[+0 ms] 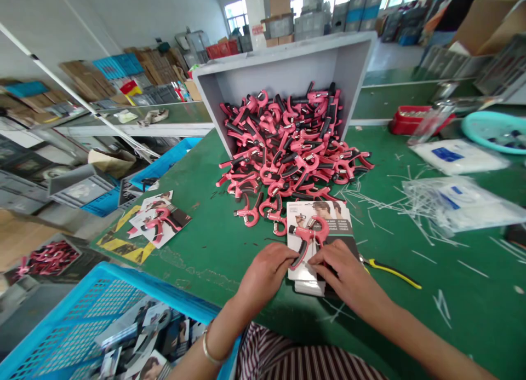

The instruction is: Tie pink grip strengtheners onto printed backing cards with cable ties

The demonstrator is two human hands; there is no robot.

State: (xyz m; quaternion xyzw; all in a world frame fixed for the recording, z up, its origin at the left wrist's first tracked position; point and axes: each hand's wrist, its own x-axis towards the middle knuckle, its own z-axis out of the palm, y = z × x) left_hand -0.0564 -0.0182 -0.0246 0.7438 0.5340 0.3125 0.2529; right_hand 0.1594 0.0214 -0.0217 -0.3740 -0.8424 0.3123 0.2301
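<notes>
A pink and black hand grip (319, 228) lies on the top card of a stack of printed cards (343, 226) near the front of the green table. My left hand (269, 270) is closed at the card's left edge, its fingertips at the grip's lower black handle. On the right side, my right hand (339, 268) has its fingers pinched together near the middle of the card, below the grip's spring. A thin white tie runs down by its fingertips; whether they hold it is too small to tell.
Many pink grips (283, 133) spill from a tipped grey bin (349, 79). Yellow-handled pliers (394, 271), scattered white ties (419, 216) and plastic bags (460, 156) lie right. Carded grips (160, 221) lie left, above a blue basket (123, 281) of packaged items. A red box (411, 120) stands behind.
</notes>
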